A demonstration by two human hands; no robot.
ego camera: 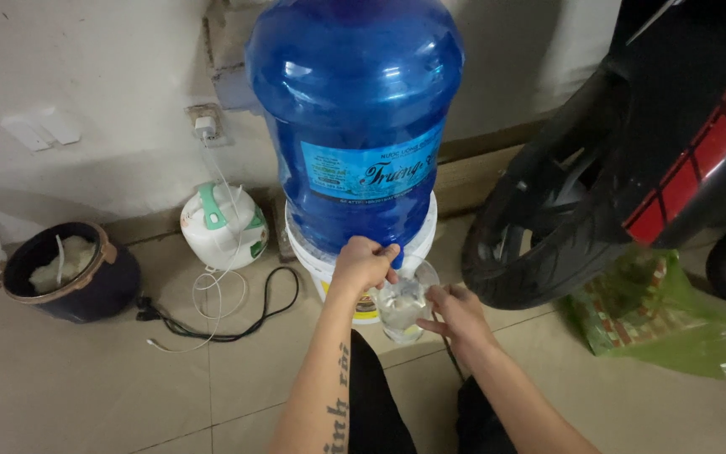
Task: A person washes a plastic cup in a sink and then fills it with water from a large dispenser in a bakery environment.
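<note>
Clear plastic, the cup (402, 304) stands upright, long axis vertical, mouth up, just under the spout of the white dispenser base (313, 256). Right hand (457, 317) cradles the cup's side, fingers curled around it. Left hand (363, 262) is clenched on the tap above, forearm stretched straight forward. Smooth, glossy blue water jug (355, 109) sits inverted on the base, on a tiled floor (86, 387).

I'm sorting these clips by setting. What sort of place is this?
Probably a ground-floor room of a home that doubles as parking. A large blue water bottle stands on a white dispenser base, a rice cooker sits on the tiled floor, and a motorbike wheel stands indoors beside them.
</note>
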